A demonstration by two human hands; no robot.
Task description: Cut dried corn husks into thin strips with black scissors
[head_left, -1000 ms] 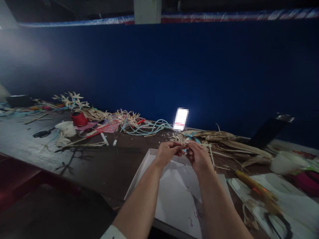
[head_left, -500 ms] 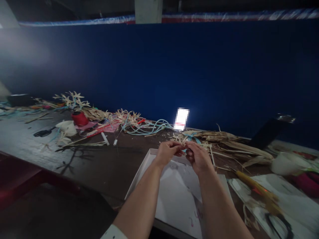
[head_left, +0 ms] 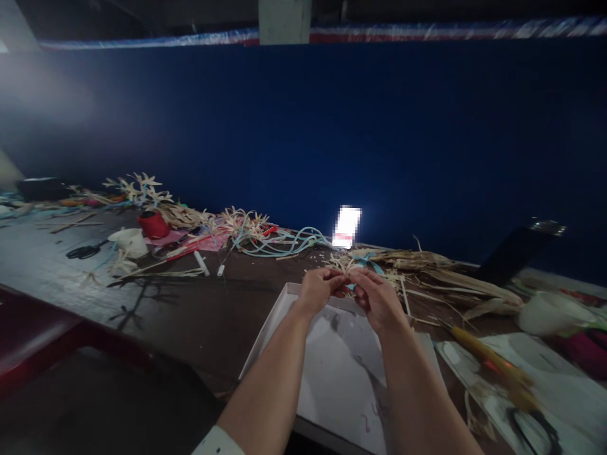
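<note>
Left hand (head_left: 317, 294) and right hand (head_left: 378, 298) over the white tray's (head_left: 269, 330) far edge, fingers curled, tips together. Can't tell what, if anything, they pinch. Nearest: pale strips (head_left: 340, 260), just beyond tray. Dry husks (head_left: 422, 259) beyond tray, to its right. Yellow tool (head_left: 493, 360) right of tray; red spool (head_left: 152, 225) far left of it.

No lettering, label or number can be read.

On the table (head_left: 203, 316), husks (head_left: 427, 260) lie behind the tray (head_left: 332, 379), the spool (head_left: 153, 225) leftward.
</note>
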